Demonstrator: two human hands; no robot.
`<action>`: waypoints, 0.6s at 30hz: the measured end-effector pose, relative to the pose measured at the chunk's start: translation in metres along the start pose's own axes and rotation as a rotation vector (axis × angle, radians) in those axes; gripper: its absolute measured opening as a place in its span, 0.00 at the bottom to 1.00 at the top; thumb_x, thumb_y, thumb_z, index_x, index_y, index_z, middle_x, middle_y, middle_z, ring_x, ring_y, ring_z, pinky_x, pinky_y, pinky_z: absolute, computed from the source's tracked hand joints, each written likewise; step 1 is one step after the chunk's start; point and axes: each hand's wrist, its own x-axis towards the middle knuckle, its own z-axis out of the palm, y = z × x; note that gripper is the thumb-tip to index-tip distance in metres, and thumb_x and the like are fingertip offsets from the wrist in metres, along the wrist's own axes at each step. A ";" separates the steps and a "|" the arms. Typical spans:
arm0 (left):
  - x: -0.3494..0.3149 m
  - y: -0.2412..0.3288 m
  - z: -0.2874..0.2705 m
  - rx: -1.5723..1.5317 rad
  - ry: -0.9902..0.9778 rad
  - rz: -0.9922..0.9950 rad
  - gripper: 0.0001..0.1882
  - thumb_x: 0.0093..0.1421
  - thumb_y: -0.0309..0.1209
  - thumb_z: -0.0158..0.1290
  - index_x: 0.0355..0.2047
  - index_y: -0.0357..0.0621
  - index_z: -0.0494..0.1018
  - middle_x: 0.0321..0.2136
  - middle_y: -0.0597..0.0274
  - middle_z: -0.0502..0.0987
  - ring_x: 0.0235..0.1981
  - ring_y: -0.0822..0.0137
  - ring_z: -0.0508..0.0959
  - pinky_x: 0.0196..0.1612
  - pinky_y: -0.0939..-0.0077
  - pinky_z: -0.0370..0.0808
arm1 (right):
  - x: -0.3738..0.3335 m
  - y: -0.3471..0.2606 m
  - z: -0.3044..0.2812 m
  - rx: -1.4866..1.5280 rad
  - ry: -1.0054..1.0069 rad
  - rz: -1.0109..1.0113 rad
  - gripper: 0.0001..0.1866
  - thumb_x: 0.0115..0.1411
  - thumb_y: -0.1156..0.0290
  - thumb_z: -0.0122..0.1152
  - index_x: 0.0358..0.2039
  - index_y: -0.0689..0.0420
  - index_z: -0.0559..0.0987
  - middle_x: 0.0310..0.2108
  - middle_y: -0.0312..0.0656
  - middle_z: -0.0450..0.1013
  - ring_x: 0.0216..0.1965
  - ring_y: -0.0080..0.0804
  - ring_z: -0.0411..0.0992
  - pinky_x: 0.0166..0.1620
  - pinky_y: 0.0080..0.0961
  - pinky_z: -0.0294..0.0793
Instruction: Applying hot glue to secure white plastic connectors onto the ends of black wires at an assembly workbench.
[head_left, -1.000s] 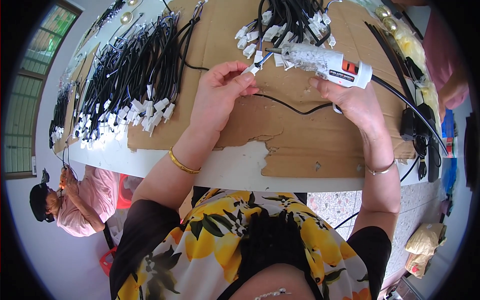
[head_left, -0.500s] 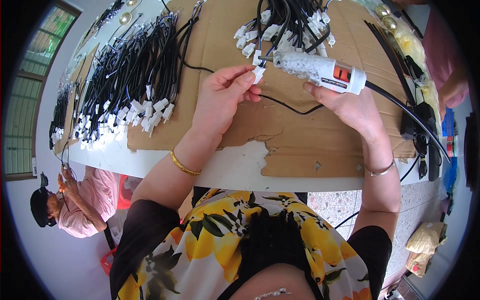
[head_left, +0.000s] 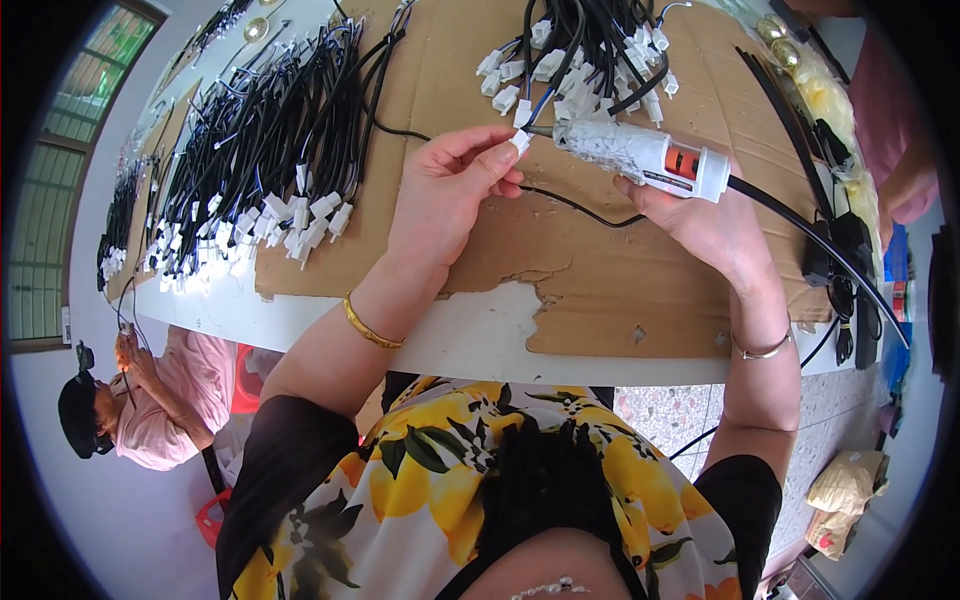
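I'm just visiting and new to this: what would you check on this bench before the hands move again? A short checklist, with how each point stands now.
1. Left hand has a grip on the white connector: ok, pinched between thumb and finger.
2. Right hand supports the glue gun: ok.
3. Nozzle points toward the connector: ok, its tip is right by it; actual contact is unclear.
4. Glue coming out: cannot tell, too small to see.
5. Gun clear of the far cable bundle: cannot tell, the bundle's white plugs lie close by.
6. Left cable pile away from the fingers: ok, there's a gap.
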 end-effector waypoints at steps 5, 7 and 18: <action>0.001 -0.001 0.000 0.016 0.001 0.013 0.12 0.53 0.25 0.51 0.38 0.33 0.70 0.27 0.61 0.74 0.26 0.74 0.72 0.30 0.83 0.72 | 0.000 0.002 -0.001 0.004 -0.005 0.003 0.17 0.45 0.62 0.63 0.32 0.59 0.75 0.24 0.39 0.74 0.26 0.25 0.71 0.34 0.19 0.69; 0.001 -0.001 0.000 0.031 0.004 0.040 0.12 0.53 0.25 0.52 0.37 0.33 0.71 0.27 0.61 0.74 0.26 0.74 0.72 0.30 0.82 0.72 | 0.001 0.001 -0.001 -0.055 0.008 0.001 0.16 0.45 0.62 0.62 0.32 0.60 0.75 0.24 0.40 0.74 0.26 0.24 0.71 0.34 0.19 0.69; 0.001 0.001 0.001 0.037 0.025 0.039 0.11 0.53 0.25 0.51 0.37 0.33 0.71 0.27 0.61 0.74 0.25 0.74 0.72 0.30 0.82 0.72 | 0.001 0.003 -0.001 -0.092 0.029 -0.043 0.16 0.45 0.65 0.63 0.31 0.61 0.75 0.24 0.40 0.74 0.26 0.24 0.72 0.34 0.18 0.69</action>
